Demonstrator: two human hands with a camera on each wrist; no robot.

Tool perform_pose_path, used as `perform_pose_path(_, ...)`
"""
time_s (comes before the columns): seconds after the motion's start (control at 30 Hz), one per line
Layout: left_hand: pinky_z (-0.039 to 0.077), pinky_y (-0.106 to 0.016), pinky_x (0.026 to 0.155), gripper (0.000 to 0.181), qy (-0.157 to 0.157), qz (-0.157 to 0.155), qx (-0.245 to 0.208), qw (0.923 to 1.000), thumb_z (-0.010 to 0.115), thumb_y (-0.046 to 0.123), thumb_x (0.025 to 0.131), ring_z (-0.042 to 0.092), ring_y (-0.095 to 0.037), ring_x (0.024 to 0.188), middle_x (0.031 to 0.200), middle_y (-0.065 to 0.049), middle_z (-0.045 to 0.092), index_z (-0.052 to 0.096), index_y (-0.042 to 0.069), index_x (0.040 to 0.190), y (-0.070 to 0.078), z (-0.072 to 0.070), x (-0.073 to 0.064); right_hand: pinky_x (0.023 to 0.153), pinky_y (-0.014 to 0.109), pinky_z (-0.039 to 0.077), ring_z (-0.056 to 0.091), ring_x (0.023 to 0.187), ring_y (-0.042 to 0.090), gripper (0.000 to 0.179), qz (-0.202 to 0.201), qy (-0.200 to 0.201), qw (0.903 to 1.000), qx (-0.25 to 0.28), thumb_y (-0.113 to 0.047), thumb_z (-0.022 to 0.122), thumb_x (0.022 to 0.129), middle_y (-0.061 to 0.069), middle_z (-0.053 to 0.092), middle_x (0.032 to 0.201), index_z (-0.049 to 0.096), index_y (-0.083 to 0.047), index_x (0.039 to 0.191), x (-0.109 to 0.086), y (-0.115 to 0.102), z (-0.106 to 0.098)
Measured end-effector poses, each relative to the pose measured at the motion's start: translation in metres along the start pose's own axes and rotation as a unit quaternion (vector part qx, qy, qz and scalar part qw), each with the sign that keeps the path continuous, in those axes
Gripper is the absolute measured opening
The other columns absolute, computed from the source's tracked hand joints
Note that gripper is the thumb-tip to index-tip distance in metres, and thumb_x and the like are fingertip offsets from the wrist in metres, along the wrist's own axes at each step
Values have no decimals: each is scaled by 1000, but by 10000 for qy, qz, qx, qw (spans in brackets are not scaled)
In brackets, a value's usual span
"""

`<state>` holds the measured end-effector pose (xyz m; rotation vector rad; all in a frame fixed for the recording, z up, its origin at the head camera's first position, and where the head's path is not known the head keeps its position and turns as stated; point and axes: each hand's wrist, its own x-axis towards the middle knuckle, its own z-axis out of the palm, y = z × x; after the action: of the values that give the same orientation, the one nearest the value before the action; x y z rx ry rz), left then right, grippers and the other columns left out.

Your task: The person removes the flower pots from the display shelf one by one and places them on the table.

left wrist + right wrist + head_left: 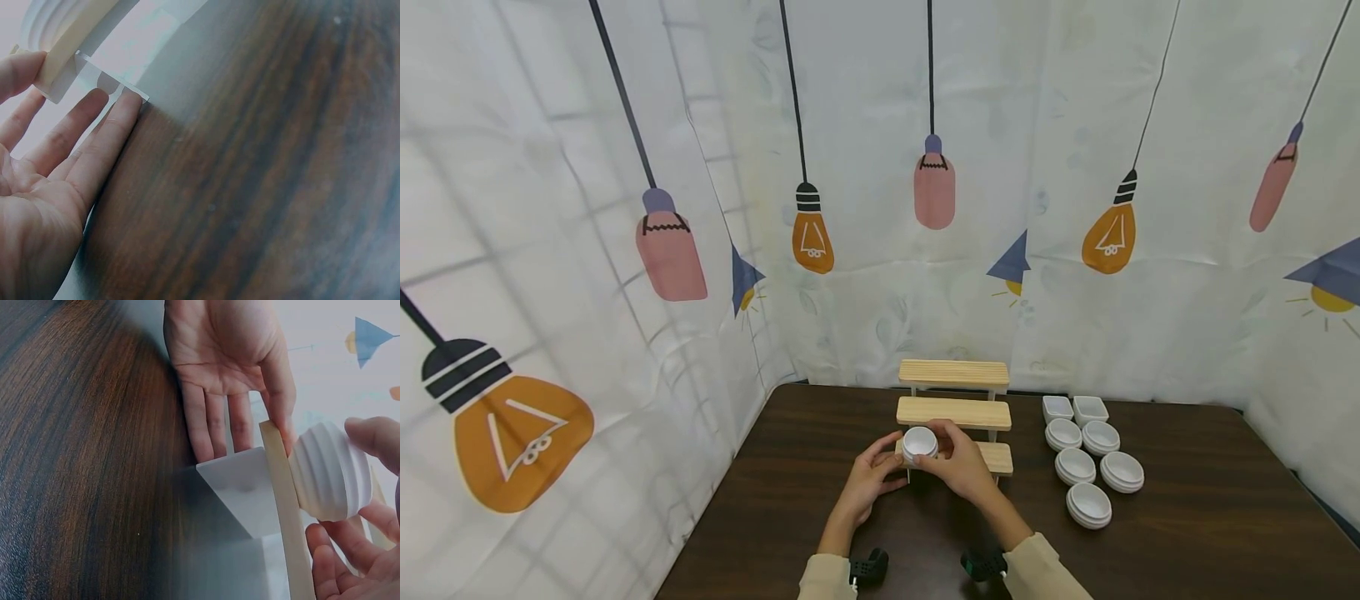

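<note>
A small ribbed white bowl [920,443] sits at the left part of the lowest wooden tier [997,458] of a three-step display stand. My right hand [964,467] holds it, with the thumb near the rim and fingers lower on its side, as the right wrist view shows. At the stand's left end is my left hand [862,485]. Its thumb touches the end of the wooden tier [65,56], while the other fingers reach out fairly straight against the clear side support [115,70].
To the right on the dark wooden table [1210,517] stand several round white bowls [1088,505] and two square white dishes [1090,409]. The middle tier [955,412] and top tier [953,372] rise behind. A printed curtain [865,317] hangs behind the table and along its left.
</note>
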<state>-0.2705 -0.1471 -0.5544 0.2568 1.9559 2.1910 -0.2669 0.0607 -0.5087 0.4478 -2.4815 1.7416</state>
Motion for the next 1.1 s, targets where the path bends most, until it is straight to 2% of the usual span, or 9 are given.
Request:
perform_pose_path(0.27,61,-45,94,52,-42,-1,36,10000,62,21,104,67,-15,111,122,-7,70,48,11,153,0,0,-1,80,25,54,64,100,19,54,42,43,10000,54,-21,86,84,10,70,118,63,-7,131,-1,0,1)
perform_pose_path(0.53,61,-46,95,53,-41,18,44,10000,62,22,104,67,-15,111,122,-8,70,47,9,153,1,0,-1,82,27,54,63,101,18,53,13,-52,9999,-164,-26,83,87,8,70,118,61,-10,133,-1,1,1)
perform_pose_path(0.8,59,-49,97,54,-37,49,16,10000,61,21,104,66,-18,113,123,-10,69,45,7,154,2,0,-2,83,27,54,63,103,18,53,84,-61,9999,-131,-26,83,87,6,70,120,61,-13,134,-1,1,2)
perform_pose_path(1.1,60,-47,95,53,-67,17,25,10000,62,21,104,66,-15,111,123,-8,69,46,9,153,2,-1,-2,83,26,54,63,103,18,54,61,-32,9999,-127,-26,83,88,6,70,120,61,-12,135,-2,2,2)
